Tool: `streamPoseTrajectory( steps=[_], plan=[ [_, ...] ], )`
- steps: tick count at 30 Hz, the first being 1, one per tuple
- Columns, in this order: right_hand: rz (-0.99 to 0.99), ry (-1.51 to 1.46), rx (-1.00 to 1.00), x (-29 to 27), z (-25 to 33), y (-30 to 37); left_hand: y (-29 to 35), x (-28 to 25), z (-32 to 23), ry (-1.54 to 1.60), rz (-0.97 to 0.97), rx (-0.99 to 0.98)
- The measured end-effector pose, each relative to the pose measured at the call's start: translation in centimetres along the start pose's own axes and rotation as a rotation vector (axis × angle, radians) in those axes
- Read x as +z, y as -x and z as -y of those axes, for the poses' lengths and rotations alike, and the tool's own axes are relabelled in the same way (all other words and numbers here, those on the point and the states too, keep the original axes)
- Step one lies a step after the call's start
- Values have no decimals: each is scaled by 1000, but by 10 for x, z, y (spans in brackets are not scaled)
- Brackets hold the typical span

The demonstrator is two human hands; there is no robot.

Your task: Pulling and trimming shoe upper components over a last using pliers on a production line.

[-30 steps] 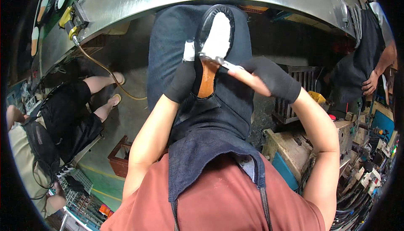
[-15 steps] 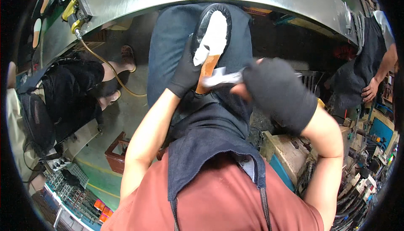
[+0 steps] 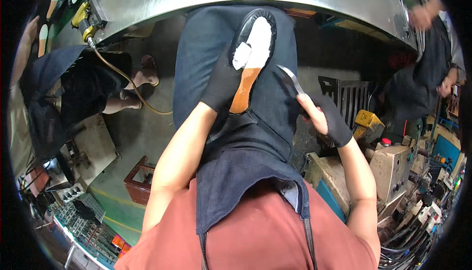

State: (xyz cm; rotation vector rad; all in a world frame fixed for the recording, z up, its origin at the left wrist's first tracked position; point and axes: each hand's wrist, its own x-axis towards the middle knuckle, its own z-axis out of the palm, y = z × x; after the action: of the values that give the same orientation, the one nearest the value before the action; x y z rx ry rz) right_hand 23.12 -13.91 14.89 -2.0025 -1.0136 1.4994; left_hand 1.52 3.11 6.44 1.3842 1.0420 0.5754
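Clamping a pucker-edged black shoe (image 3: 253,59), white-and-tan sole (image 3: 249,79) up, just right of the left hand (image 3: 222,79), gripping a curved metal tool (image 3: 293,79) in the right hand (image 3: 324,117)

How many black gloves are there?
2. One glove is on the left hand holding the shoe; the other glove is on the right hand holding the curved metal tool. More might be hidden.

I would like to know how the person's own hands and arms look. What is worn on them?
The left hand and the right hand both wear plain black gloves. The right one leaves fingers partly bare; the left thumb has a white wrapping. The forearms are uncovered, and the reddish-brown shirt appears short-sleeved.
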Motion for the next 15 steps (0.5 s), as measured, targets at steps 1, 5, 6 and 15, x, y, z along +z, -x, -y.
streamPoseTrajectory(
  steps=[1,5,6,15],
  plan=[
    [-25,30,-112,4,13,0,-4,0,4,8,46,3],
    [3,202,-876,3,75,-23,-2,-11,16,-193,286,71],
    [58,217,-844,1,85,-31,0,-14,15,-277,373,70],
    [182,-253,163,65,-18,9,25,-24,-19,-5,186,243]
  ],
)
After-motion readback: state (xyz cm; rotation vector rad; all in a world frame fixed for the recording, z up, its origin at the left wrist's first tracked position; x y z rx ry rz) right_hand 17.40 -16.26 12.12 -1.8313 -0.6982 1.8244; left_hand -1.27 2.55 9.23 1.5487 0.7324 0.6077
